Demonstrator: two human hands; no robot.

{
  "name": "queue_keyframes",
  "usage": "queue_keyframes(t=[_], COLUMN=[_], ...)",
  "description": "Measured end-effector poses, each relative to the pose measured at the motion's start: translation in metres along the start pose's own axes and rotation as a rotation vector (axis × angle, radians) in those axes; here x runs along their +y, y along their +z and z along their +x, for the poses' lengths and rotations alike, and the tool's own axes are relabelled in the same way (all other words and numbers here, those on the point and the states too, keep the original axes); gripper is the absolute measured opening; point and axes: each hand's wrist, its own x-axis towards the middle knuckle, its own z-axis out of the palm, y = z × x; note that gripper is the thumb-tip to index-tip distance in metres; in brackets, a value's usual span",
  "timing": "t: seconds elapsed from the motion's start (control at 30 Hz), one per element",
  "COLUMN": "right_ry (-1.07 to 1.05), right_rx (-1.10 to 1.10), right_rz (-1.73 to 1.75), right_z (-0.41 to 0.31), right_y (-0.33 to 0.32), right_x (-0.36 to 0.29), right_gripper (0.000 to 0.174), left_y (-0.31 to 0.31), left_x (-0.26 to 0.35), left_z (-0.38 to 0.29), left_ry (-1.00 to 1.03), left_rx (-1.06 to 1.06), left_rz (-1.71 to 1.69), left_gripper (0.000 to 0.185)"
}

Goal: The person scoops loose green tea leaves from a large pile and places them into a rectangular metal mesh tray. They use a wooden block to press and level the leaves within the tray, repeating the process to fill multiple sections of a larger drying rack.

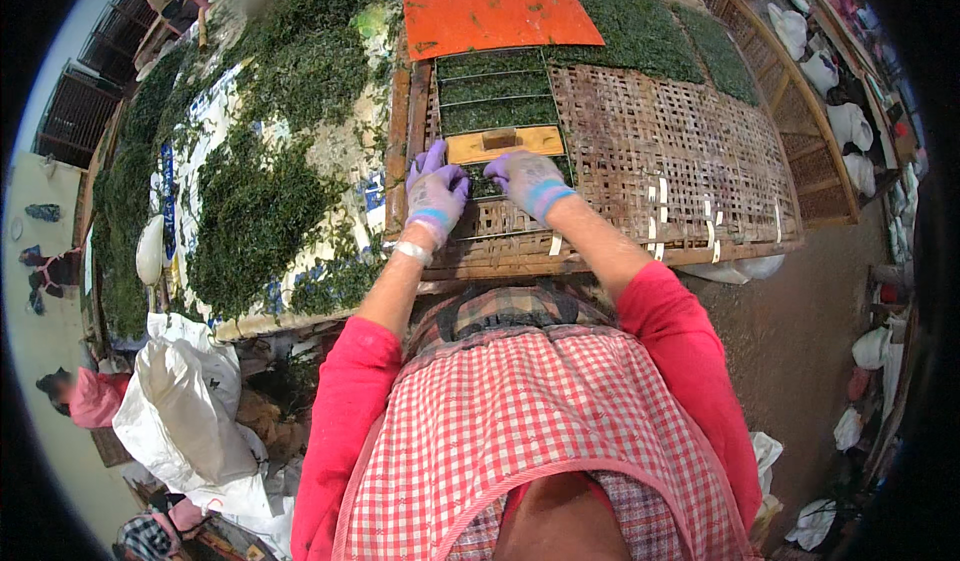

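Both my hands wear purple-and-grey gloves. My left hand (436, 190) is at the left edge of a thin metal frame (556, 100) lying on a woven bamboo rack (637, 133). My right hand (529, 178) rests over the frame's near section, fingers bent down at the green seaweed (491, 180); whether it pinches any is unclear. Just beyond my hands, a wooden board with a small block handle (506, 143) lies across the frame. Chopped seaweed (495, 113) fills the frame's farther sections. An orange sheet (499, 13) covers the far end, beside flat seaweed layers (637, 32).
Loose seaweed (255, 216) is heaped on the table at the left. A white ladle or spoon (151, 252) stands at its left part. A white sack (187, 411) is below. Another woven rack (795, 103) leans at the right. Other people are at the far left.
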Motion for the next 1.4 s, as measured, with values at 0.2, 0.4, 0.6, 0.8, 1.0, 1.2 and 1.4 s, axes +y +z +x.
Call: queue_keyframes(t=[0.2,0.4,0.6,0.8,1.0,1.2,1.4], right_ry=[-0.105,-0.027,-0.108,-0.144,-0.211,-0.105,-0.295], right_rx=[0.256,0.100,0.137,0.182,0.317,0.118,-0.080], right_rz=[0.067,0.057,0.229,0.264,0.285,0.096,0.418], right_z=[0.015,-0.001,-0.013,-0.021,-0.019,0.005,0.104], right_y=[-0.025,-0.036,-0.008,0.020,0.022,-0.027,0.074], right_x=[0.020,0.019,0.025,0.045,0.046,-0.011,-0.185], right_gripper=[0.028,0.031,0.028,0.029,0.028,0.032,0.037], left_y=[-0.012,-0.032,-0.021,-0.011,-0.010,-0.064,-0.156], left_x=[-0.003,-0.010,-0.001,0.000,0.005,-0.018,-0.209], left_z=[-0.012,-0.006,0.015,0.022,0.018,-0.050,-0.153], left_ry=[-0.056,-0.093,-0.060,-0.084,-0.042,0.074,-0.341], left_rx=[0.129,0.239,-0.065,-0.155,-0.124,0.090,0.469], left_rz=[-0.178,-0.303,-0.158,-0.043,-0.017,-0.054,0.198], left_gripper=[0.023,0.025,0.020,0.021,0.022,0.049,0.050])
